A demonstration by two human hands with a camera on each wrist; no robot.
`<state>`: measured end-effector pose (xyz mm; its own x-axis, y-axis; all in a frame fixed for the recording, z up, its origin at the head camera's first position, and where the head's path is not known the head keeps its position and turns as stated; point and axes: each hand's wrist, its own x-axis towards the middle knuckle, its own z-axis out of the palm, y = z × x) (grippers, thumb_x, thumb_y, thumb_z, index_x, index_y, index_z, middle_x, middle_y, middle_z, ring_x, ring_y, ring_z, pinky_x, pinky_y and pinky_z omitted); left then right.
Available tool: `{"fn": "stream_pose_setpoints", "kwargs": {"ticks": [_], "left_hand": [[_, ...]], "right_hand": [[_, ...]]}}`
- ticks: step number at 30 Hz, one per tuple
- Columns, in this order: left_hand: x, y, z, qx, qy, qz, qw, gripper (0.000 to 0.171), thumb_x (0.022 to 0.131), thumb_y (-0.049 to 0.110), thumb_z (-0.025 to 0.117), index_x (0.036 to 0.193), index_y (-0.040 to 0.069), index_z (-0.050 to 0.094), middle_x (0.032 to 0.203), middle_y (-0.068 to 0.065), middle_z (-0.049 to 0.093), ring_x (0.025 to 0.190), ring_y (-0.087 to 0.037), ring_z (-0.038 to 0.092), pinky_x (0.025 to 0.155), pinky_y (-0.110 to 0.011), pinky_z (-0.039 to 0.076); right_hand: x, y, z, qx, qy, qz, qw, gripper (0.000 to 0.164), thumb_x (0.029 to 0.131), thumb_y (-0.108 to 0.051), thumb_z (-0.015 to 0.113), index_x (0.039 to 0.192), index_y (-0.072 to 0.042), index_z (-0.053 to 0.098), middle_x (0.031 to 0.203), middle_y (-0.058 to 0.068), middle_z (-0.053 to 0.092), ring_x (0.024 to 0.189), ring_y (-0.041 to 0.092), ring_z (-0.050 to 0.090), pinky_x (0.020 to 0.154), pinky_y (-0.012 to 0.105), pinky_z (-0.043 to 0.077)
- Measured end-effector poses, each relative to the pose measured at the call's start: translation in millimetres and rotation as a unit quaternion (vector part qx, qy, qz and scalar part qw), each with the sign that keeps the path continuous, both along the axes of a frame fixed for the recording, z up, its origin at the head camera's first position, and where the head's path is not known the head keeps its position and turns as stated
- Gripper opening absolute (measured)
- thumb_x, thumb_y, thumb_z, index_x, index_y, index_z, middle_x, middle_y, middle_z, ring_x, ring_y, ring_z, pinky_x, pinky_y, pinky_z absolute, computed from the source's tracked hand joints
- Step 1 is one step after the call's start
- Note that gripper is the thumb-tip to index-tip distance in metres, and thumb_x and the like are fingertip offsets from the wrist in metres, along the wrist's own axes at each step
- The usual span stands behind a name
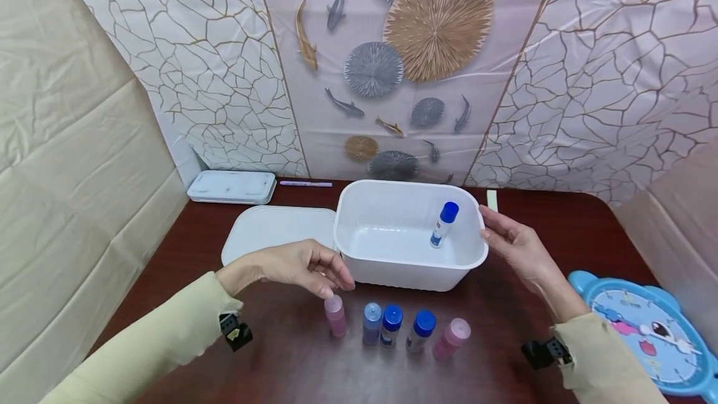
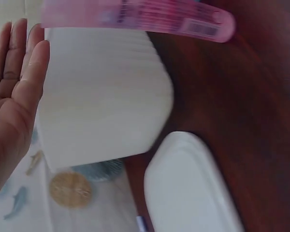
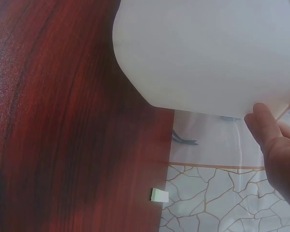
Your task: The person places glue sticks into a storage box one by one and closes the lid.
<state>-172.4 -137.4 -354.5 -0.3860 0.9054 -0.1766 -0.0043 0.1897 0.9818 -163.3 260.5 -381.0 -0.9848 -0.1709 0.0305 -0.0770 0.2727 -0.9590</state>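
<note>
My left hand (image 1: 314,267) is at the top of a small pink bottle (image 1: 335,317), its thumb near the cap; its fingers are loosely extended in the left wrist view, where the pink bottle (image 2: 179,19) shows a barcode. My right hand (image 1: 518,248) touches the right rim of a white plastic bin (image 1: 404,273) with nearly straight fingertips. Inside the bin stands a slightly tilted blue-capped glue stick (image 1: 443,226). To the right of the pink bottle stand a pale blue bottle (image 1: 372,324), two blue-capped glue sticks (image 1: 391,326) and another pink bottle (image 1: 450,338).
A white lid (image 1: 275,229) lies left of the bin, partly behind my left arm. At the back are a pale flat case (image 1: 232,186), a purple pen (image 1: 305,184) and a pale green strip (image 1: 492,199). A blue cartoon clock (image 1: 645,332) lies at the right edge.
</note>
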Motion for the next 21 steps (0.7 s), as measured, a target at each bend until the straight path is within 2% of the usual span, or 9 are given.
{"fn": "stream_pose_setpoints", "kwargs": {"ticks": [4, 7, 13, 21], "left_hand": [[4.5, -3.8, -9.3, 0.008, -0.039, -0.010, 0.9992, 0.052, 0.081, 0.015, 0.075, 0.118, -0.014, 0.053, 0.113, -0.008, 0.065, 0.106, -0.015, 0.061, 0.094, -0.029, 0.049], [6.6, -3.5, -14.6, 0.015, -0.054, -0.020, 0.9982, 0.051, 0.081, 0.011, 0.074, 0.119, -0.015, 0.051, 0.113, -0.003, 0.064, 0.104, -0.015, 0.061, 0.090, -0.026, 0.050], [10.3, -0.4, -21.3, 0.012, -0.051, -0.034, 0.9981, 0.045, 0.081, 0.001, 0.071, 0.117, -0.016, 0.051, 0.110, -0.002, 0.063, 0.097, -0.011, 0.062, 0.084, -0.022, 0.051], [13.4, 1.5, -33.2, 0.008, -0.037, -0.028, 0.9989, 0.041, 0.079, -0.005, 0.070, 0.114, -0.017, 0.052, 0.103, -0.005, 0.063, 0.087, -0.009, 0.063, 0.076, -0.018, 0.051]], "right_hand": [[0.0, -0.8, 0.7, 0.003, -0.001, -0.001, 1.000, 0.062, 0.096, -0.018, 0.055, 0.144, 0.006, 0.025, 0.145, 0.033, 0.027, 0.102, -0.018, 0.048, 0.081, 0.009, 0.048], [-0.5, -1.4, 0.4, 0.006, -0.001, -0.002, 1.000, 0.062, 0.096, -0.019, 0.054, 0.145, 0.006, 0.025, 0.145, 0.033, 0.027, 0.103, -0.018, 0.048, 0.081, 0.010, 0.048], [0.0, -0.9, -0.3, 0.005, 0.003, -0.001, 1.000, 0.061, 0.096, -0.019, 0.055, 0.144, 0.006, 0.026, 0.145, 0.033, 0.028, 0.104, -0.016, 0.049, 0.081, 0.010, 0.048], [0.3, -0.3, 0.1, 0.010, 0.000, -0.003, 1.000, 0.060, 0.096, -0.018, 0.055, 0.145, 0.004, 0.027, 0.145, 0.030, 0.030, 0.105, -0.015, 0.048, 0.082, 0.010, 0.048]]}}
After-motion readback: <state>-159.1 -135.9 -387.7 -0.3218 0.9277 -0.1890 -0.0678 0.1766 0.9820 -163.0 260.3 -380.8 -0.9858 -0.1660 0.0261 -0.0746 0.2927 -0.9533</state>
